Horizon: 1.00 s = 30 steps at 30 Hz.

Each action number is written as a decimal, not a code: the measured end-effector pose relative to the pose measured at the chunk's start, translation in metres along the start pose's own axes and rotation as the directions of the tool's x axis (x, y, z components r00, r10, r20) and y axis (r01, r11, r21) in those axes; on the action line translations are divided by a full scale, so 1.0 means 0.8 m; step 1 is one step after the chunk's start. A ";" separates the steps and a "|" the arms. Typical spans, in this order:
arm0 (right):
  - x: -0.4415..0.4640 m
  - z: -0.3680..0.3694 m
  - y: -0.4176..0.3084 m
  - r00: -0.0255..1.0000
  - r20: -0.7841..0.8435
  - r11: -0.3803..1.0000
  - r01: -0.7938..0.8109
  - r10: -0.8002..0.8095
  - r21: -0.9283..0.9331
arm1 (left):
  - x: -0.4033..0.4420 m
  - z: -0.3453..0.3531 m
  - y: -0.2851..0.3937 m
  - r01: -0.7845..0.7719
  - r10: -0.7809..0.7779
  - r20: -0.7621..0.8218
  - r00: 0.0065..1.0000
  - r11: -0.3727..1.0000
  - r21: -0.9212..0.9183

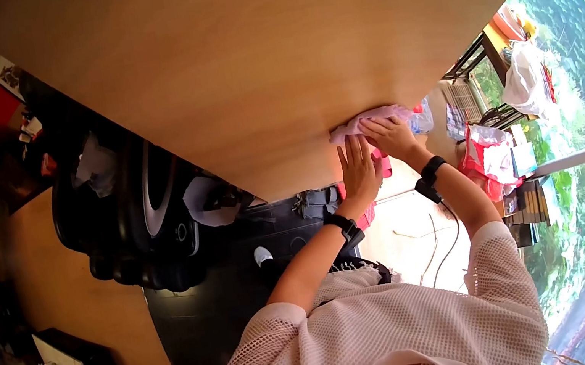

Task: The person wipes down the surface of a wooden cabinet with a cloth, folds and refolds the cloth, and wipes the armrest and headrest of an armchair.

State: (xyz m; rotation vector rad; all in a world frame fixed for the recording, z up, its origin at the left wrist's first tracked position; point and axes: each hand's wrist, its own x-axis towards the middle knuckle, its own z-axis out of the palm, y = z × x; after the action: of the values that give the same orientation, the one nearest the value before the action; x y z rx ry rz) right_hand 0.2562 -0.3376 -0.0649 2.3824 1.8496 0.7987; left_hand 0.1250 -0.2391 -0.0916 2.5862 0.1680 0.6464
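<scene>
A soft, crumpled pale-pink cloth (368, 116) lies against a broad, light-brown wood-grain panel (271, 54), close to the panel's lower right edge as the view shows it. The work with the cloth looks to be under way: both hands are at it, and it is bunched up rather than spread flat. How much of the panel has been covered, and how much is left, cannot be told — no streak or mark on the grain separates a finished part from an unfinished one. The cloth's long axis runs roughly left to right across the view, tilted slightly up toward the right; one end points toward the bright window (572, 97) with green foliage behind it, the other back along the panel toward the bulky, black padded seat (132, 232). Neither end has a distinct front. The right hand (391, 136) lies over the cloth with fingers extended and a little apart, seemingly pressing rather than gripping. The left hand (360, 173) is just beside it, palm toward the panel, fingers straight and close together — unclenched, with the tips at the cloth's lower edge; whether they pinch any of the fabric is too small to tell. A black-strapped watch (347, 227) sits on the left wrist.
</scene>
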 end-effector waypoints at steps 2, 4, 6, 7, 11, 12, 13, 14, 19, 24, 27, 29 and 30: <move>0.029 -0.008 -0.017 0.996 0.005 0.993 0.092 -0.093 0.078 | -0.014 0.007 -0.006 0.095 -0.104 -0.062 0.993 0.987 -0.129; 0.067 -0.028 -0.047 0.990 0.058 0.982 0.122 -0.132 0.143 | -0.017 -0.008 -0.019 0.177 -0.200 -0.078 0.977 0.956 -0.236; 0.099 -0.037 -0.081 0.979 0.114 0.972 0.145 -0.167 0.183 | -0.021 -0.028 -0.034 0.235 -0.295 -0.128 0.947 0.907 -0.351; 0.115 -0.033 -0.097 0.961 0.172 0.962 0.183 -0.219 0.202 | -0.027 -0.027 -0.047 0.251 -0.335 -0.183 0.924 0.894 -0.371; 0.167 0.038 -0.181 0.934 0.176 0.937 0.269 -0.310 0.222 | -0.054 -0.036 -0.120 0.342 -0.453 -0.181 0.873 0.834 -0.434; 0.185 0.038 -0.203 0.921 0.273 0.948 0.218 -0.278 0.230 | -0.061 -0.044 -0.134 0.345 -0.484 -0.179 0.857 0.795 -0.499; 0.204 0.033 -0.226 0.898 0.366 0.959 0.166 -0.244 0.230 | -0.069 -0.051 -0.150 0.342 -0.513 -0.175 0.840 0.753 -0.563; 0.221 0.027 -0.247 0.865 0.457 0.968 0.114 -0.208 0.224 | -0.076 -0.057 -0.164 0.335 -0.540 -0.169 0.824 0.707 -0.623; 0.248 0.056 -0.312 0.818 0.534 0.970 0.114 -0.213 0.213 | -0.088 -0.086 -0.190 0.393 -0.594 -0.268 0.759 0.745 -0.538; 0.219 0.079 -0.268 0.794 0.547 0.964 0.223 -0.264 0.141 | -0.090 -0.021 -0.195 0.403 -0.527 -0.122 0.841 0.761 -0.508; 0.162 0.064 -0.198 0.799 0.535 0.951 0.306 -0.276 0.034 | -0.077 -0.016 -0.143 0.271 -0.264 0.117 0.958 0.961 -0.054; 0.113 0.023 -0.123 0.857 0.413 0.925 0.371 -0.308 -0.080 | -0.063 0.018 -0.081 0.277 -0.288 -0.021 0.957 0.936 -0.219; 0.088 -0.004 -0.081 0.885 0.334 0.909 0.390 -0.325 -0.150 | -0.055 0.024 -0.053 0.246 -0.249 0.017 0.968 0.940 -0.237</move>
State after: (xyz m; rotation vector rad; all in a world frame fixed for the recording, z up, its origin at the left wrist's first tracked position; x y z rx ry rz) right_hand 0.2088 -0.2549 -0.0564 1.8295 1.8829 0.5274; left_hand 0.0951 -0.2190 -0.1444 2.2827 0.3890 0.5536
